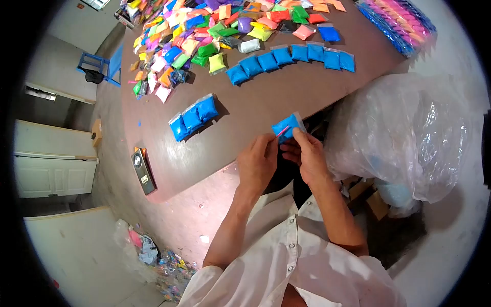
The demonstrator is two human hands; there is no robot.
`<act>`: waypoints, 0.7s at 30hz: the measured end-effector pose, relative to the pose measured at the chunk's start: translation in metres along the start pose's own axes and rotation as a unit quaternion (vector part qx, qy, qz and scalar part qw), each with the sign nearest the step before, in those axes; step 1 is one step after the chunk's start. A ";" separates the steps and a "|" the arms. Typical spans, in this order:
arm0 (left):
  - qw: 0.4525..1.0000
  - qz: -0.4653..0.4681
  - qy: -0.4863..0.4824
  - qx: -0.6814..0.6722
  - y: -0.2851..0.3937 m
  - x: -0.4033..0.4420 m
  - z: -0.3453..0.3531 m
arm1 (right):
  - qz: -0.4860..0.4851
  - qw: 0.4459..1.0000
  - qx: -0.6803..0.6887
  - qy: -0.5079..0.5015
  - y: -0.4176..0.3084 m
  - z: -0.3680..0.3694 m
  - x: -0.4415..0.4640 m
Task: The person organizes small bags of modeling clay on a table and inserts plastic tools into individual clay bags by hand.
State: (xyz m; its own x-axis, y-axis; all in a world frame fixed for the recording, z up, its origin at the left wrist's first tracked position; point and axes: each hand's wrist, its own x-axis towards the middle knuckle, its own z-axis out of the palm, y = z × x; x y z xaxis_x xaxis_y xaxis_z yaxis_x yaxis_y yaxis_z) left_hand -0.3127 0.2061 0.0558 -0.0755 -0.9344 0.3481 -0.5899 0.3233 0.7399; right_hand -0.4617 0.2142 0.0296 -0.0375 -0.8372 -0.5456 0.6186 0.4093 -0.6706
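Note:
My right hand point(308, 153) is closed on a small clear packet of blue clay-like material point(284, 124), thumb on top, just off the table's near edge. My left hand point(257, 159) is closed beside it, pinching a thin pink-and-white stick-like piece point(283, 131) that lies across the packet's face. Whether the left fingers also grip the packet is hidden. On the table, a row of three blue packets point(192, 118) lies to the left, and a longer curved row of blue packets point(267, 62) lies farther back.
A large heap of many-coloured packets point(204, 30) covers the back of the brown table point(245, 110). A dark phone-like object point(143, 171) lies at the left edge. Bundled packets point(401, 23) sit at the back right. A big clear plastic bag point(404, 135) stands to the right.

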 end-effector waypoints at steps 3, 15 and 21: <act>0.999 0.008 -0.005 0.033 0.000 0.001 0.007 | -0.040 0.999 -0.016 0.034 -0.002 0.004 -0.001; 0.988 0.067 -0.023 0.140 -0.007 0.025 0.023 | -0.100 0.993 -0.056 0.041 0.011 -0.008 0.017; 0.989 0.023 -0.021 0.142 -0.013 0.054 0.013 | -0.107 0.988 -0.083 0.078 0.005 -0.003 0.015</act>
State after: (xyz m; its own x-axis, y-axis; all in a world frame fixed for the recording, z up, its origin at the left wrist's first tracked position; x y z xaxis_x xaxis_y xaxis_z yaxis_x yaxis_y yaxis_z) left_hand -0.3198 0.1493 0.0571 -0.1367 -0.9273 0.3485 -0.7869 0.3154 0.5304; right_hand -0.4615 0.2046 0.0173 -0.2818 -0.8504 -0.4443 0.4471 0.2933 -0.8450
